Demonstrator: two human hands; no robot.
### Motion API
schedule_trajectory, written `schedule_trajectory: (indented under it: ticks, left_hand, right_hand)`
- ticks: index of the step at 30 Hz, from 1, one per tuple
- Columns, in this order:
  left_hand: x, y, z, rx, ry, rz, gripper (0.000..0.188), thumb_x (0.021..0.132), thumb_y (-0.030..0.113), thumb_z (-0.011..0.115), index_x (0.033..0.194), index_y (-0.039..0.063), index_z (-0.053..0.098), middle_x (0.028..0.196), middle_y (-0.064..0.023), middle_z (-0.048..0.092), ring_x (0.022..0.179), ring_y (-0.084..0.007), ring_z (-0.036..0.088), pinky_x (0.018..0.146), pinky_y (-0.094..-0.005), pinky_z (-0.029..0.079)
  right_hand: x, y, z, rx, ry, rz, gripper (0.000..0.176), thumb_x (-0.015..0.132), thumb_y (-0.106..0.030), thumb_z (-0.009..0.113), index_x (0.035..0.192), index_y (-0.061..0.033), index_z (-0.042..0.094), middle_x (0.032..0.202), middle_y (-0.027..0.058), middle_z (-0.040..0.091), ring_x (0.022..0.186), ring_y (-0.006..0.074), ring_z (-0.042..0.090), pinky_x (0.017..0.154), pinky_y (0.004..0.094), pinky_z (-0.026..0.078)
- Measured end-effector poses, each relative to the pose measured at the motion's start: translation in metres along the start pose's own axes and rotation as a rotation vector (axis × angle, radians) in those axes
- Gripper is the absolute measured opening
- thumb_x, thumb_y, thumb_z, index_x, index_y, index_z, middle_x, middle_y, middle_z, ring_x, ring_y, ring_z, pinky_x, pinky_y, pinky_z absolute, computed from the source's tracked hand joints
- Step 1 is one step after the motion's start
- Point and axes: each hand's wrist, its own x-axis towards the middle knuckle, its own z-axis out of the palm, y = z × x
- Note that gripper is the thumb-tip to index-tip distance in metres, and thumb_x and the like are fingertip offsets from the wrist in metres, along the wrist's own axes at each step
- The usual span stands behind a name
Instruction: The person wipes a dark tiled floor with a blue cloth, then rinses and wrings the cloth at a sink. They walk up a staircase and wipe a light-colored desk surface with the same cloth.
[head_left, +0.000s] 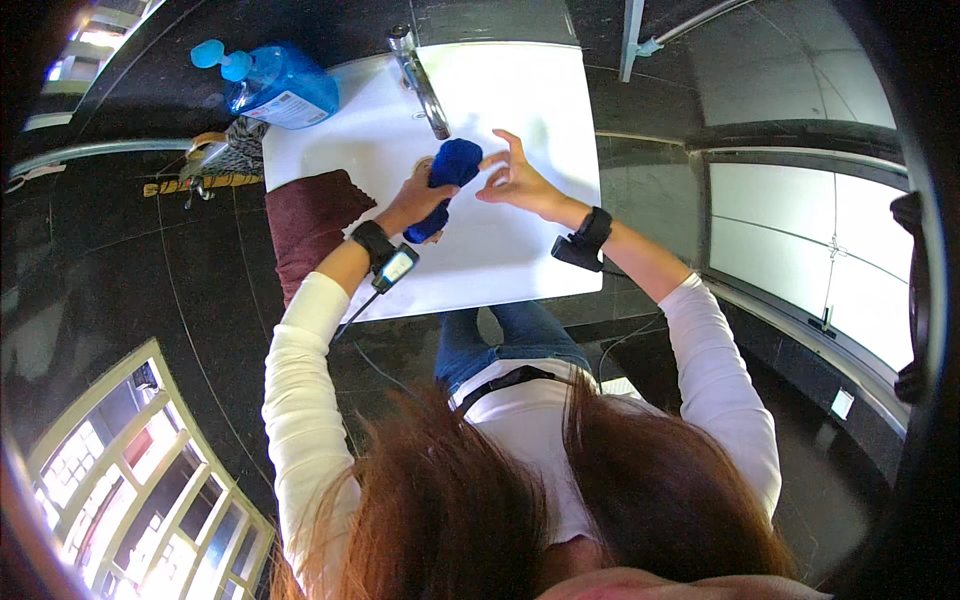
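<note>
Over a white washbasin (517, 255), my left hand (417, 201) is closed around a bunched dark-blue cloth (457, 161). My right hand (517, 180) is just to the right of the cloth, fingers apart and bent, with nothing held in it; whether a fingertip touches the cloth cannot be told. A chrome faucet (424, 86) reaches over the basin just beyond the cloth. The basin's drain is partly hidden behind my left hand and the cloth. A maroon towel (311, 229) hangs over the basin's left edge, beside my left wrist.
A blue pump bottle (289, 86) with a label stands at the basin's back left corner. Left of it are a brush-like object (244, 146) and a yellow strip on the dark tiles. A metal rail (97, 154) runs along the left. Cables hang from both wrist devices.
</note>
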Motion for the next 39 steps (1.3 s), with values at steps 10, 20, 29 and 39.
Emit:
schedule_trajectory:
  ticks: [10,20,29,39]
  left_hand:
    - [-0.022,0.037,0.008,-0.704,-0.7,-0.518,0.044,0.09,0.042,0.071,0.111,0.006,0.057,0.083,-0.0066,0.064,0.056,-0.0121,0.06,0.045,-0.0223,0.049]
    - [0.003,0.033,0.005,0.867,-0.102,0.284,0.034,0.081,0.019,0.072,0.107,0.003,0.056,0.08,-0.0181,0.066,0.07,-0.0339,0.067,0.063,-0.044,0.054]
    - [0.032,0.033,-0.012,1.211,0.224,0.87,0.029,0.094,0.011,0.054,0.122,0.007,0.046,0.075,-0.0118,0.067,0.062,-0.029,0.069,0.052,-0.0379,0.055]
    - [-0.003,0.028,0.002,1.158,0.134,0.844,0.066,0.082,0.011,0.07,0.141,0.012,0.042,0.11,-0.0167,0.06,0.096,-0.0292,0.066,0.07,-0.0409,0.058]
  right_hand:
    - [0.024,0.015,-0.013,-1.32,0.151,-1.106,0.045,0.082,-0.01,0.069,0.125,-0.0124,0.058,0.134,0.0115,0.054,0.128,0.0274,0.051,0.104,0.0442,0.044]
    - [0.021,0.02,-0.002,-1.033,0.019,-0.272,0.03,0.076,0.002,0.066,0.106,0.0069,0.064,0.091,0.0187,0.067,0.085,0.0351,0.069,0.076,0.0404,0.057]
    - [-0.012,0.021,0.036,0.836,-0.225,0.404,0.01,0.082,-0.01,0.067,0.078,-0.0093,0.058,0.062,-0.0045,0.049,0.044,0.0053,0.038,0.04,0.0219,0.029]
    - [0.015,0.004,-0.004,0.549,-0.443,0.655,0.014,0.084,-0.013,0.069,0.087,-0.0058,0.057,0.061,-0.0048,0.048,0.043,0.0029,0.039,0.037,0.0183,0.027]
